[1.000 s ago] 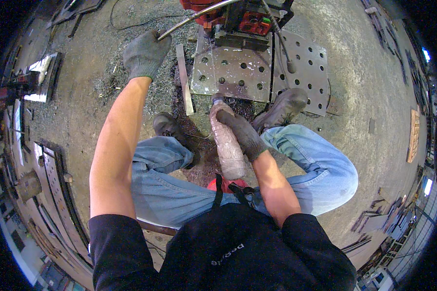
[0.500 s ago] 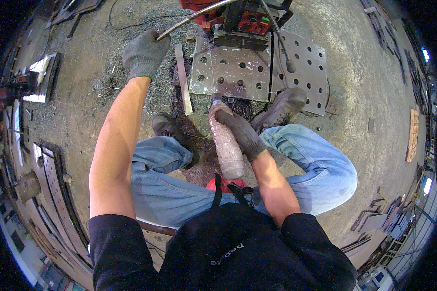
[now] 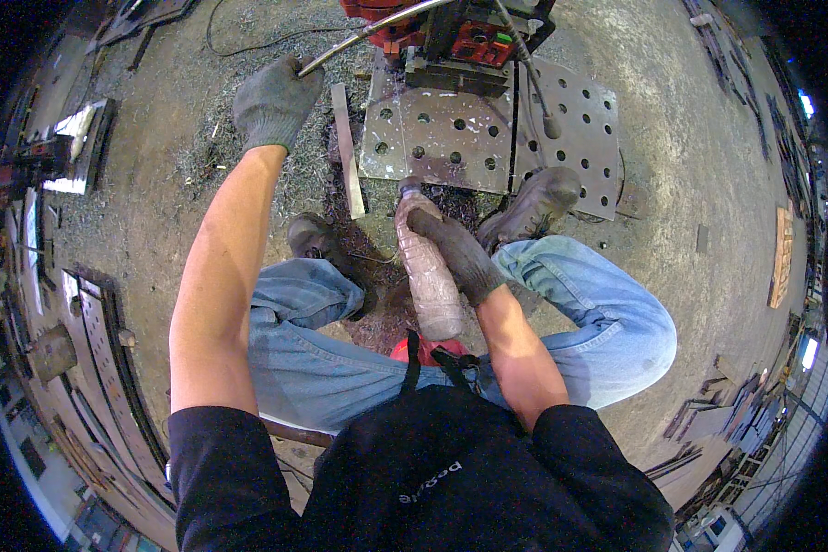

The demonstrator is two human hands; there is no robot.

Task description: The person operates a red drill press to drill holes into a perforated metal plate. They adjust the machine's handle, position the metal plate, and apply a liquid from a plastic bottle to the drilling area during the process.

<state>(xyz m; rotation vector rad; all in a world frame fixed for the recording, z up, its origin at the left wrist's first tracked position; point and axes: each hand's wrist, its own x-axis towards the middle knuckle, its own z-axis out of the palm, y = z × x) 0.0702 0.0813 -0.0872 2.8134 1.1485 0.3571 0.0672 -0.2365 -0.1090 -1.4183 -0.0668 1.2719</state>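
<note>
My left hand point(image 3: 277, 103), in a grey knit glove, is closed round the end of a shiny metal lever point(image 3: 363, 35). That lever runs up to a red and black machine point(image 3: 460, 46), which looks like a drill, with a control panel. In front of me my right hand point(image 3: 457, 255), in a dark glove, grips a cloudy plastic bottle point(image 3: 423, 276). The bottle lies tilted between my legs, its neck toward the machine. Beneath the machine is a steel plate with several round holes point(image 3: 400, 133).
Another perforated plate point(image 3: 591, 120) adjoins on the right. A flat metal strip point(image 3: 348, 152) lies among metal shavings point(image 3: 221, 110) by my left boot. Something red point(image 3: 443, 350) shows below the bottle. A cable point(image 3: 267, 44) curves across the floor. Metal stock lies at both sides.
</note>
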